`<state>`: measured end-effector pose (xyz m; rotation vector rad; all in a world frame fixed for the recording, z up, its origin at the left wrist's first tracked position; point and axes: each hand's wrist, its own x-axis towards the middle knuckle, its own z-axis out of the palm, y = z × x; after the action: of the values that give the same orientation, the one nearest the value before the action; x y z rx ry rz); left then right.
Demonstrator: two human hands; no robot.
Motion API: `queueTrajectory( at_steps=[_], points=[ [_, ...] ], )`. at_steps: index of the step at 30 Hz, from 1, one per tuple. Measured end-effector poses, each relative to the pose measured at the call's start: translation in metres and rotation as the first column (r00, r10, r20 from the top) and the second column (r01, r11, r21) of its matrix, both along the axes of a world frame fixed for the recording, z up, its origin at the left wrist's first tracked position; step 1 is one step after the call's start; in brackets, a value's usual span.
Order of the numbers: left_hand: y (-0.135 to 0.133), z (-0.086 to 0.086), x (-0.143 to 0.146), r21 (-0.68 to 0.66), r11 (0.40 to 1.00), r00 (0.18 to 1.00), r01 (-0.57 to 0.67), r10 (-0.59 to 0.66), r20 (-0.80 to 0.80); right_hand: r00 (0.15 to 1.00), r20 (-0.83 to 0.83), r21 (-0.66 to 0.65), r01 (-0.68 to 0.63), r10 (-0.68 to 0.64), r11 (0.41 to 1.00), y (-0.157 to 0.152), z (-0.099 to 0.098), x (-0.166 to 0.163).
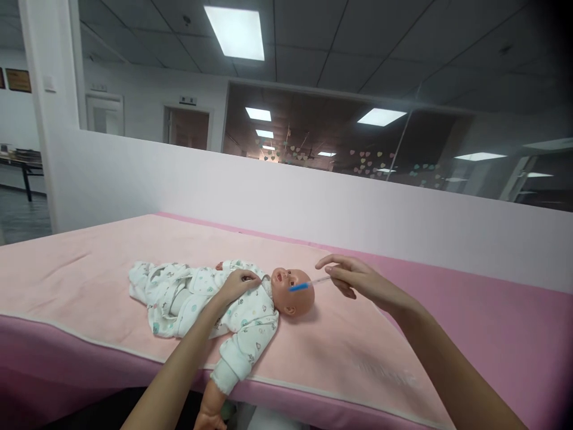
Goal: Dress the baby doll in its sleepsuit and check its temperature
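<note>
A baby doll (pixel 255 310) in a white patterned outfit lies on its back, with its bald head (pixel 307 306) toward the right. My left hand (pixel 237 285) rests on the doll's chest, its fingers curled and closed at the collar, apparently on the cloth. Between the fingers of my right hand (pixel 351 276) is a thin stick with a clear shaft and blue end (pixel 299 287). That blue end is in front of the doll's face, slightly blurred; whether it touches is unclear. One doll arm (pixel 212 406) hangs over the near edge.
A peach mat (pixel 89 280) covers a pink padded table (pixel 492 334). Behind it runs a low white wall (pixel 313 203) with a glass window (pixel 313 128) above. At far left stands a dark table (pixel 24 164) beyond a white pillar (pixel 51 119).
</note>
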<state>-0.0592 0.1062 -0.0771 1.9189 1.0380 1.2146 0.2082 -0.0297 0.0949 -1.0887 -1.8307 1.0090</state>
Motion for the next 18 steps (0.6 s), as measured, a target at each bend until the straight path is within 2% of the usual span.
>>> queueTrajectory(
  at_steps=[2,4,8,10,12,15,18],
  points=[
    [-0.001,0.001,0.000,0.000,1.000,1.000,0.010,-0.010,0.001,0.998,-0.028,-0.061,-0.063,0.061,0.996,0.003,-0.003,-0.008],
    [-0.001,0.001,0.000,0.005,1.000,1.000,0.019,-0.019,-0.004,0.987,-0.146,-0.008,-0.076,0.074,0.997,0.007,-0.003,-0.016],
    [-0.001,0.002,0.000,0.014,1.000,1.000,0.027,-0.027,-0.012,0.988,-0.130,0.009,-0.082,0.082,0.997,0.016,-0.001,-0.025],
    [-0.002,0.002,0.000,0.021,1.000,1.000,0.019,-0.018,-0.017,0.962,-0.256,0.047,-0.088,0.097,0.995,0.019,-0.002,-0.025],
    [-0.003,0.002,0.000,0.028,1.000,1.000,0.003,-0.003,-0.022,0.943,-0.326,0.087,-0.038,0.064,0.995,0.021,-0.005,-0.020],
    [-0.004,0.002,0.000,0.029,0.999,0.999,-0.015,0.016,-0.027,0.978,-0.207,0.034,0.032,-0.024,0.999,0.021,-0.014,-0.008],
    [-0.004,0.001,0.000,0.018,1.000,1.000,-0.013,0.013,-0.013,0.948,-0.315,0.051,0.070,-0.050,0.996,0.018,-0.023,0.002]
  ],
)
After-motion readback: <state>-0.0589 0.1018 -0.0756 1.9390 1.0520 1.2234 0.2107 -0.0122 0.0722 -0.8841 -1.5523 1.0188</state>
